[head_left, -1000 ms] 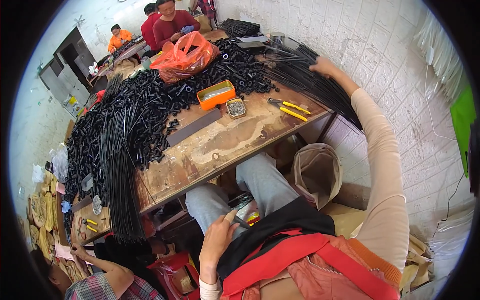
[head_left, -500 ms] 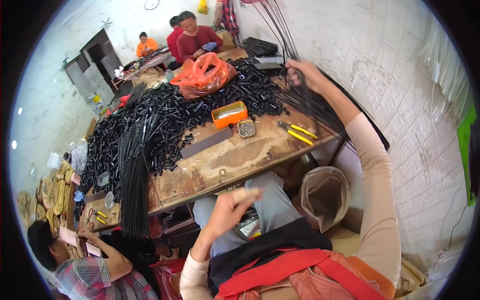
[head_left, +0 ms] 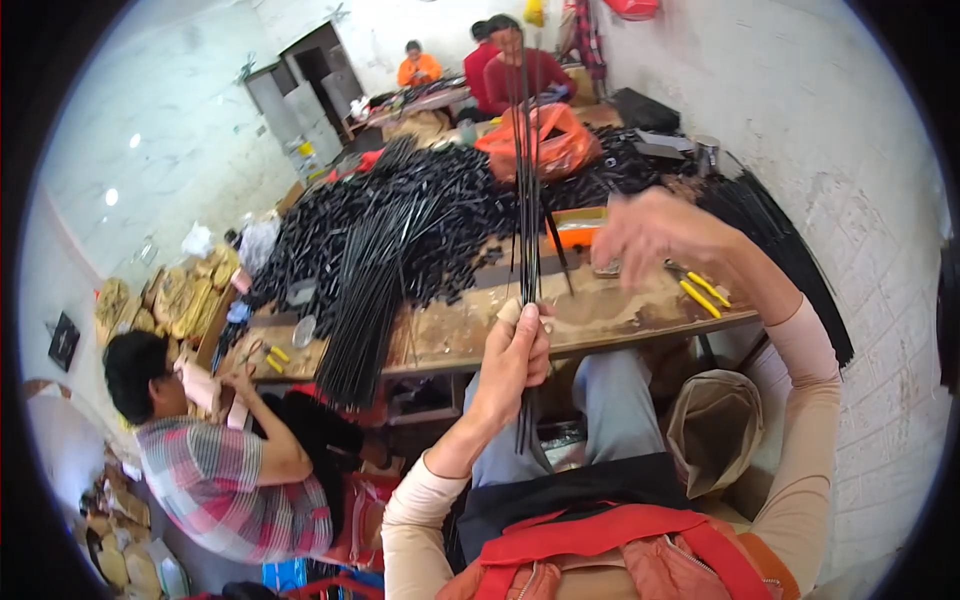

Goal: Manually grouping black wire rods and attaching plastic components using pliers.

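Observation:
Upright in front of me stands a bundle of long thin black rods point(head_left: 528, 210), wrapped low down by my left hand point(head_left: 515, 355). Tan coverings sit on a finger and the thumb of that hand. One black rod slants out of the bundle to the right. My right hand point(head_left: 655, 235), blurred by motion, is over the table with its fingers apart and nothing visible in them. It is beside an orange box point(head_left: 577, 228) and partly covers a small container of tiny parts point(head_left: 606, 266). Yellow-handled pliers point(head_left: 700, 290) lie to its right.
Black short pieces point(head_left: 420, 200) are heaped across the wooden table point(head_left: 450, 335), with a red plastic bag point(head_left: 550, 145) behind. More black rods lie at left point(head_left: 375, 300) and right point(head_left: 780, 250). A co-worker point(head_left: 230, 470) sits at left; others work farther back. A sack point(head_left: 715, 430) stands by my right knee.
The rod bundle has passed from my right hand to my left hand. My right hand has come away from the rods at the right, toward the orange box. The view has turned left.

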`<action>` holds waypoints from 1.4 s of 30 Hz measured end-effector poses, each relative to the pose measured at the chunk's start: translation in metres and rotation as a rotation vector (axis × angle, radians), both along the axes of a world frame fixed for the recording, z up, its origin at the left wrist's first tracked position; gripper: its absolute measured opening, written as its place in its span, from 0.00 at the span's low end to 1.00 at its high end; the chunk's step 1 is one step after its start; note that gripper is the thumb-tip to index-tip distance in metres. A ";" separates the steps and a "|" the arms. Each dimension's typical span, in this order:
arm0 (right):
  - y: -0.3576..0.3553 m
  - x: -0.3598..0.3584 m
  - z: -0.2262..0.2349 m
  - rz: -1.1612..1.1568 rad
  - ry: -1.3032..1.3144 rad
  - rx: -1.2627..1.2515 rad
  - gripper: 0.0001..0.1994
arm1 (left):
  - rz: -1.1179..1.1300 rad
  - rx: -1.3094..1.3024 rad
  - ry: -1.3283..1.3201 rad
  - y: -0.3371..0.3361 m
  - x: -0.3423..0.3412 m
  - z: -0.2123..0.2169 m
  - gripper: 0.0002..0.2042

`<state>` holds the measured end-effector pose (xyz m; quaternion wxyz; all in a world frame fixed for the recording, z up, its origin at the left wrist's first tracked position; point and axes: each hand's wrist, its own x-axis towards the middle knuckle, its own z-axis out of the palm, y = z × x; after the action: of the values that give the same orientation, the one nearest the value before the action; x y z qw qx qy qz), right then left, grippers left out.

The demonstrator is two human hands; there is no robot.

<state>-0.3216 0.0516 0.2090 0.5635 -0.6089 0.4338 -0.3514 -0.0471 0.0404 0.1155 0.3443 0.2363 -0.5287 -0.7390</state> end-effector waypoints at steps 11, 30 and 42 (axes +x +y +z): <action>-0.106 0.097 0.019 -0.113 -0.547 -0.264 0.20 | -0.242 0.157 0.155 0.003 0.043 -0.009 0.26; -0.037 -0.172 -0.054 -0.652 1.049 -0.526 0.17 | -0.190 0.024 -0.040 0.016 0.029 0.034 0.18; 0.011 -0.238 -0.226 -0.855 1.598 -0.284 0.09 | -0.202 0.124 0.060 0.018 0.002 0.034 0.16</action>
<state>-0.5598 0.0630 -0.0171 -0.1623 -0.5219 0.8356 -0.0546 -0.0450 0.0587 0.1499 0.2685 0.1803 -0.4926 -0.8080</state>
